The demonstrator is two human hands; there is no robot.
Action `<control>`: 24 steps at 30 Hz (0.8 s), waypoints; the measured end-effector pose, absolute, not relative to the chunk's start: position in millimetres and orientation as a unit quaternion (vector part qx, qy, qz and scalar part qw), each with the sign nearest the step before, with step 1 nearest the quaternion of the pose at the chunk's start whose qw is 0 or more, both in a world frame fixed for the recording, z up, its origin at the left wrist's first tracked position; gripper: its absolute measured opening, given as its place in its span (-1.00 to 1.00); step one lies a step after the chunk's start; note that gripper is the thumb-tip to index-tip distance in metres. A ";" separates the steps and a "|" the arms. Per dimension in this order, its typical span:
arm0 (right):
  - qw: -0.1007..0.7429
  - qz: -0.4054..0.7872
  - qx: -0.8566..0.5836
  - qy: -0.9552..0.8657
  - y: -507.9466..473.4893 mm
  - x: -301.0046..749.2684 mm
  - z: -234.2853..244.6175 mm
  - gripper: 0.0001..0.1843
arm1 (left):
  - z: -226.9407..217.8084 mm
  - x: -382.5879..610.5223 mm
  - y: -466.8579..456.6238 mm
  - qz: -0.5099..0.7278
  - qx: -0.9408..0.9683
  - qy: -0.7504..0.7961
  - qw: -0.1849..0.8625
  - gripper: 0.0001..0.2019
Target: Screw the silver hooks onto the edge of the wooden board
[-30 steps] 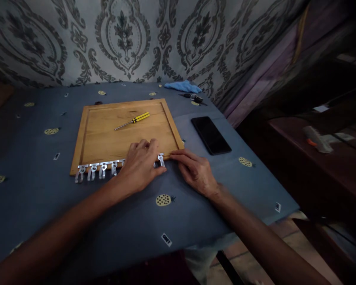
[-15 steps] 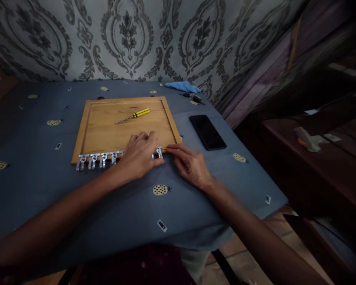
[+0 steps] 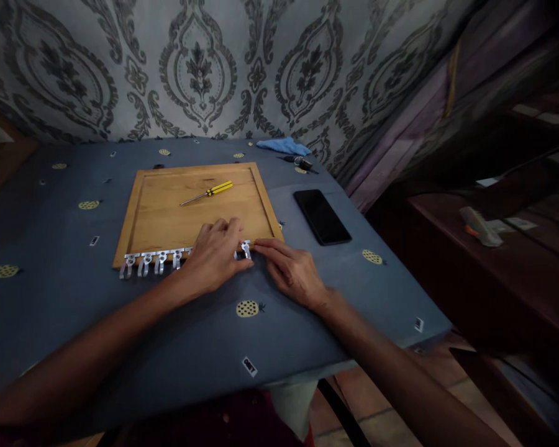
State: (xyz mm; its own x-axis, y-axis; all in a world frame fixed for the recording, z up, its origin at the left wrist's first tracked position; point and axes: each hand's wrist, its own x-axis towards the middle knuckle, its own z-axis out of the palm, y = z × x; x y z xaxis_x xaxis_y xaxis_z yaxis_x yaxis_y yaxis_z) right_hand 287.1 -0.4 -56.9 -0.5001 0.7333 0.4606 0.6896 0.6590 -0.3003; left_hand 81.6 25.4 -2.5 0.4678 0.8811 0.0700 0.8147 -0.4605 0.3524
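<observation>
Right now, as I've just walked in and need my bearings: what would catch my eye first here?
The pale wooden board in the middle of the blue-clothed table stands out most, with a shiny metal hook rail along its near edge. The left hand lies over the rail and the right hand rests at its right end. A yellow-handled screwdriver lies on the board, a dark phone on the cloth to its right.

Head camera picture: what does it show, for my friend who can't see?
Two bare hands rest at the near edge of a wooden board on a blue-covered table: the left hand lies over a metal hook rail, and the right hand touches its right end. A yellow screwdriver lies on the board, a black phone beside it.
</observation>
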 end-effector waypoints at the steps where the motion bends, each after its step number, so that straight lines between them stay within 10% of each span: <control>1: 0.282 0.044 -0.406 -0.868 -0.1 287.3 -57.5 -0.56 | -2.6 81.4 25.4 0.121 0.846 0.501 0.138 -0.54; 24: 0.206 0.020 -0.354 -0.912 8.1 291.2 -50.7 -0.60 | -1.5 83.1 22.6 0.122 0.843 0.504 0.142 -0.55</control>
State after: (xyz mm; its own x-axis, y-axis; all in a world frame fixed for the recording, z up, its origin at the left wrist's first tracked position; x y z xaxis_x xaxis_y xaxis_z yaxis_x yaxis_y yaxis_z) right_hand 291.2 8.1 -50.7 -0.6635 0.6548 0.3620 0.6379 0.7479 -0.1837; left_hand 83.1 22.6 -1.5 0.4616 0.8849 0.0624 0.8157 -0.4510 0.3621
